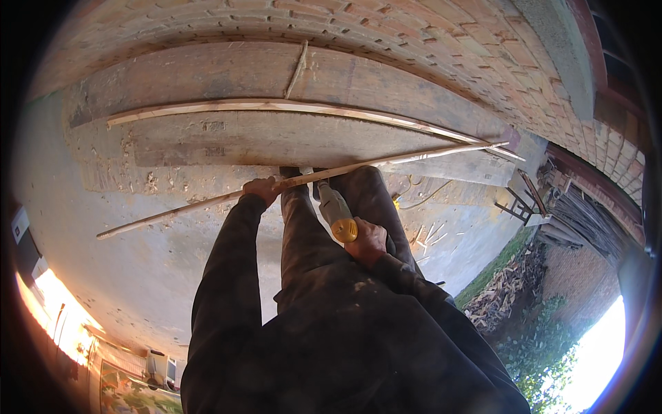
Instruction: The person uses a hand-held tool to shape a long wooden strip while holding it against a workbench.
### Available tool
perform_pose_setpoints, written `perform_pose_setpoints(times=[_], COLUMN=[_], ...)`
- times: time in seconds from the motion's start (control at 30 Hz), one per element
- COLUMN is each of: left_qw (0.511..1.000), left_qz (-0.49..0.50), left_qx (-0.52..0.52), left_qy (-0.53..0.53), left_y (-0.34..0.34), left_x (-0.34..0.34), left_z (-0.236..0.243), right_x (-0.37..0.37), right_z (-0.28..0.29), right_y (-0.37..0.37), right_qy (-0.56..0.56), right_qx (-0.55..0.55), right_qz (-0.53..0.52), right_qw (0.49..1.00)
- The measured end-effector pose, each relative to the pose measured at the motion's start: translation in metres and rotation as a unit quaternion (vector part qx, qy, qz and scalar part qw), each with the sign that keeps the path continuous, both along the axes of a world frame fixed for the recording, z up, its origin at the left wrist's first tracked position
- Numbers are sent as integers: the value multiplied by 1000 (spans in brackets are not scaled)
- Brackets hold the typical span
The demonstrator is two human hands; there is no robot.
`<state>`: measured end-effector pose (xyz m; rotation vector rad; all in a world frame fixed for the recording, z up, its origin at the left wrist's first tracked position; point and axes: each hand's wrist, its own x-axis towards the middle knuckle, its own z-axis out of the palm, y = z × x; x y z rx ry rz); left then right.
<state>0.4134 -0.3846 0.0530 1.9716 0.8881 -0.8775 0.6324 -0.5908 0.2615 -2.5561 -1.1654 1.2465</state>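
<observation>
My left hand [262,190] grips a long thin wooden slat [172,214] near its middle. The slat runs from lower left to upper right, its far end resting by a plank. My right hand [367,241] holds a yellow and grey power tool [336,210], whose head points up against the slat just right of my left hand. My legs in dark trousers stand below the slat.
A wide grey plank [227,138] lies on the concrete floor by a brick wall [427,41], with another thin slat [289,105] on it. Wood shavings [431,234] and a yellow cable [414,200] lie at right. Stacked firewood [503,290] and a metal stand [520,200] stand farther right.
</observation>
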Motion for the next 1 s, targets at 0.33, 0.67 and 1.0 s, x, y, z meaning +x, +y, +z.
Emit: perform_pose_setpoints(times=[0.33,0.67,1.0], left_qw=[1000,1000,1000], left_qz=[-5,-2,-2], left_qx=[-5,3,7], left_qy=[3,-2,-2], left_y=[2,1,2], left_x=[1,2,2], left_z=[4,4,4], right_x=[0,1,0], right_z=[-2,-11,-8], right_y=[-1,-10,-7], right_qy=[-4,-10,-14], right_qx=[-1,-8,1], right_qz=[1,18,15], right_qw=[1000,1000,1000])
